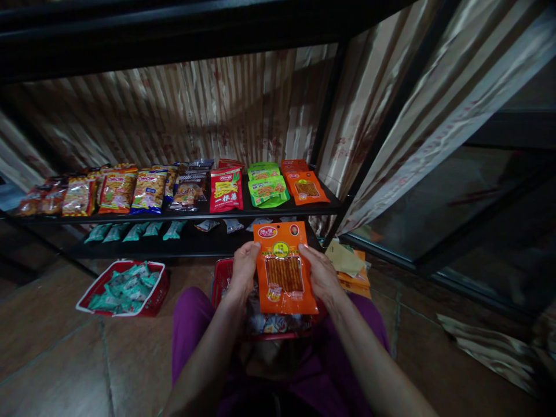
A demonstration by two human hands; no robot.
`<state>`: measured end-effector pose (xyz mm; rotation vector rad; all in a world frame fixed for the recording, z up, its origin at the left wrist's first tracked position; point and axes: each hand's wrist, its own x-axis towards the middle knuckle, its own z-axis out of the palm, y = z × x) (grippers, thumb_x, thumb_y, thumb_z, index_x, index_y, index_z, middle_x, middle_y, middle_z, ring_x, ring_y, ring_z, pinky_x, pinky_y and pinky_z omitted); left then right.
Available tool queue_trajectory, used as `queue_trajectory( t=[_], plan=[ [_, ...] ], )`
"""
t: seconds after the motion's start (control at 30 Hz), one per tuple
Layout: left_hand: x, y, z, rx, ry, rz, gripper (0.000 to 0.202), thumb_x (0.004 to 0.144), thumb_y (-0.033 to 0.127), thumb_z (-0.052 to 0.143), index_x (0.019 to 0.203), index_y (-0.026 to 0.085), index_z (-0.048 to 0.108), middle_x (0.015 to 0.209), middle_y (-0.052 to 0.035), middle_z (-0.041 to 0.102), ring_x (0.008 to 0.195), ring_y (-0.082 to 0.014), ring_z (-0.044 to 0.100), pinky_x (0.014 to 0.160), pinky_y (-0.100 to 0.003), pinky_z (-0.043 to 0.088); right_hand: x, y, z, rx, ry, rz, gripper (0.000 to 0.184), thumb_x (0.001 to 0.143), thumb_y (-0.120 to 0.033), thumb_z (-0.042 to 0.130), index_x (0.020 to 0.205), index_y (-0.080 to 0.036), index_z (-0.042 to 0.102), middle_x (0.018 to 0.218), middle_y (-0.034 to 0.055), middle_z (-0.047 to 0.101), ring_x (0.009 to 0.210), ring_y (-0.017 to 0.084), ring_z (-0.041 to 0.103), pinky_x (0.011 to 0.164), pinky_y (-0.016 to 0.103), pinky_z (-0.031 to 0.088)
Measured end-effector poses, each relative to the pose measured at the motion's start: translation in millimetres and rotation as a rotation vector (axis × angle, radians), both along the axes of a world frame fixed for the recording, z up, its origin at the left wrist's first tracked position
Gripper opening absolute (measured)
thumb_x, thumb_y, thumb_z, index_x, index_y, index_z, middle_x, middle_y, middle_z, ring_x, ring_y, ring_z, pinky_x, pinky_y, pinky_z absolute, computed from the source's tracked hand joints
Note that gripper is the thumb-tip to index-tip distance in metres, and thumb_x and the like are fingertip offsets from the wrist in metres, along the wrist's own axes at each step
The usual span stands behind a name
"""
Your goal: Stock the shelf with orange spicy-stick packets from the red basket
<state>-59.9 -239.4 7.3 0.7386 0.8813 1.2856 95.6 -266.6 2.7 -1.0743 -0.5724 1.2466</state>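
Observation:
An orange snack packet [284, 269] with a clear window showing brown sticks is held upright between both hands. My left hand [243, 269] grips its left edge and my right hand [321, 272] grips its right edge, fingers curled behind it. Below the packet a red basket [222, 275] with mixed packets sits between my knees. On the black shelf [191, 215] ahead lie matching orange packets [306, 186], green packets [267, 188], a red packet [226, 190] and several more bags to the left.
A second red basket [124, 288] holding teal packets stands on the tiled floor at the left. Teal packets [134, 231] line a lower shelf. Striped curtains hang behind and to the right. Orange and tan packets [350, 266] lie on the floor at the right.

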Motion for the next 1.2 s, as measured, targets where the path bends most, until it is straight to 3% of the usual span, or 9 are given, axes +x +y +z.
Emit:
queue_trajectory(
  t=[0.7,1.2],
  plan=[
    [10.4,-7.1,-9.5,-0.098,0.058,-0.091,0.026,0.055,0.035,0.071,0.064,0.014,0.059,0.057,0.0013,0.059,0.049,-0.0081,0.049,0.051,-0.020,0.036,17.4,10.2,-1.6,-0.055,0.023,-0.016,0.022,0.060,-0.030,0.078,0.075,-0.016,0.070,0.072,0.0034,0.073,0.059,0.016,0.066,0.060,0.026,0.053],
    [9.8,-2.2,-12.4,-0.061,-0.003,-0.015,0.028,0.055,0.034,0.072,0.069,0.013,0.061,0.063,-0.0018,0.065,0.054,-0.0111,0.056,0.056,-0.022,0.042,18.1,6.2,-8.1,-0.039,0.020,0.082,0.027,0.051,-0.032,0.082,0.072,-0.018,0.071,0.067,0.0004,0.072,0.054,0.013,0.063,0.054,0.023,0.050]
  ],
)
